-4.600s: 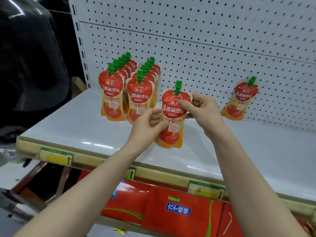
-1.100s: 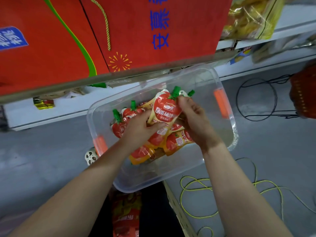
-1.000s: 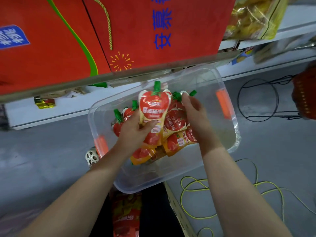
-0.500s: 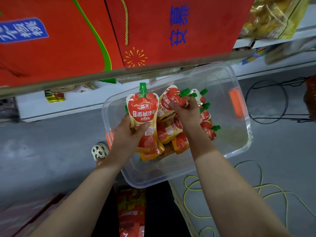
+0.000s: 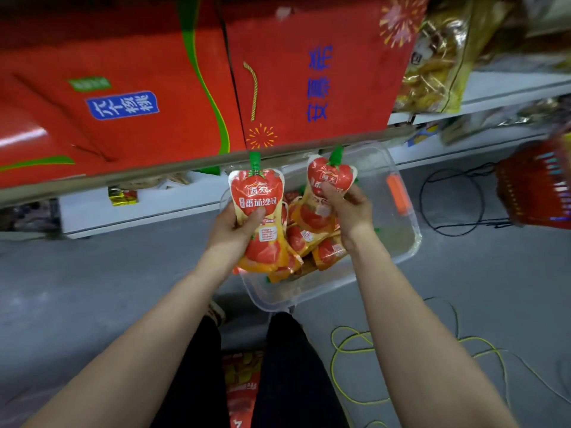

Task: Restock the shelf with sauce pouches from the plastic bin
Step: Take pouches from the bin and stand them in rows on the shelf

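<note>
I look down at a clear plastic bin [image 5: 398, 242] on the grey floor. My left hand [image 5: 234, 225] grips one red-and-yellow sauce pouch [image 5: 258, 199] with a green cap, held upright above the bin. My right hand [image 5: 350, 208] grips a second sauce pouch [image 5: 329, 177], also upright and lifted over the bin. Several more pouches [image 5: 312, 242] lie heaped inside the bin beneath both hands. The upper shelf with the standing pouches is out of view.
Large red gift boxes [image 5: 123, 97] fill the shelf right above the bin, behind a metal shelf edge [image 5: 154, 173]. Yellow-green cable [image 5: 355, 338] loops on the floor at right. A black wire stand [image 5: 451, 199] and a red basket [image 5: 537, 186] sit far right. My dark-trousered legs [image 5: 296, 366] are below.
Both hands have risen out of the bin, each lifting a pouch; the right hand, earlier sorting among the heap, now holds one clear of it. The view tilted upward slightly.
</note>
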`<state>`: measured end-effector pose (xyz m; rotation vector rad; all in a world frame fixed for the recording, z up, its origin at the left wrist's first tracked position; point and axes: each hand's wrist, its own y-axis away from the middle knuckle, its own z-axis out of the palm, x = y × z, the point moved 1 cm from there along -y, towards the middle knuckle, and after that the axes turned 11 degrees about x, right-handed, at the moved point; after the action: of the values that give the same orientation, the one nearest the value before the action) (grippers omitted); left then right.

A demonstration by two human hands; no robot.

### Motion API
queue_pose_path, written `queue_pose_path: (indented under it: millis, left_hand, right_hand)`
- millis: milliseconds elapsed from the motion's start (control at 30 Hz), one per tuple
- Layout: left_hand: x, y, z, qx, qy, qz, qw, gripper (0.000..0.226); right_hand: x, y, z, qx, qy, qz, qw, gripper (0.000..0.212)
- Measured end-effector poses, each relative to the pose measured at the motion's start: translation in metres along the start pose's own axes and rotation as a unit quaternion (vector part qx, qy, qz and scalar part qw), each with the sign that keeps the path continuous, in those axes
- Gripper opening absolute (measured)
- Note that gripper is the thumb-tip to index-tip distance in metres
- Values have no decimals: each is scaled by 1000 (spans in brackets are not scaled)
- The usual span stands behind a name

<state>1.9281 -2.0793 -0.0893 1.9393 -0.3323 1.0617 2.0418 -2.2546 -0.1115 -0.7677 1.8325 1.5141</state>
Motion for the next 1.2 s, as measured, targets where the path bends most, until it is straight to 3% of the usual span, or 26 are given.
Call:
queue_pose_path:
  millis: [333, 667, 967, 1200]
  left_hand:
    - [89, 27, -124, -41, 59, 141, 987, 13]
    - [185, 55, -273, -56, 118, 306, 943, 27]
    - [271, 68, -383, 60, 253, 379, 888, 14]
    - [330, 31, -444, 167, 300, 412, 844, 11]
  right_hand:
    - [-99, 144, 56, -67, -36, -161, 984, 16]
    - [-189, 281, 144, -138, -45, -331, 932, 9]
    - [-289, 354, 236, -211, -37, -428, 878, 13]
    - [-377, 360, 338, -244, 29, -486, 838, 7]
